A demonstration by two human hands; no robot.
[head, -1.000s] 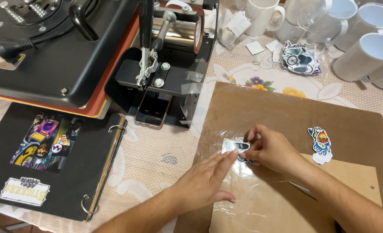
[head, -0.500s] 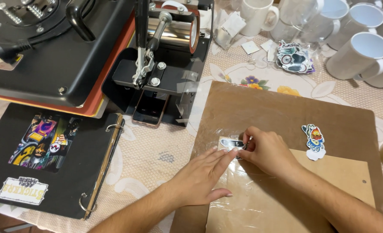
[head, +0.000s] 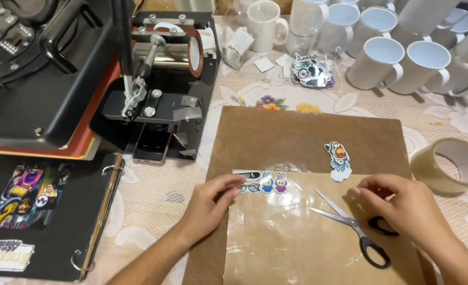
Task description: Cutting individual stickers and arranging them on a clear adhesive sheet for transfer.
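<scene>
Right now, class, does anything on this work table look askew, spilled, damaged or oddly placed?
One thing: the open scissors lie loose on the clear film, right beside the right hand, blades pointing toward the small stickers that the left hand touches. Nothing looks spilled or damaged.

The desk (head: 155, 195) was covered by a floral cloth. On it were set a brown board (head: 302, 137), a black binder (head: 44, 216), a heat press (head: 39, 79), a mug press (head: 160, 95), white mugs (head: 376, 60) and a tape roll (head: 450, 166).
</scene>
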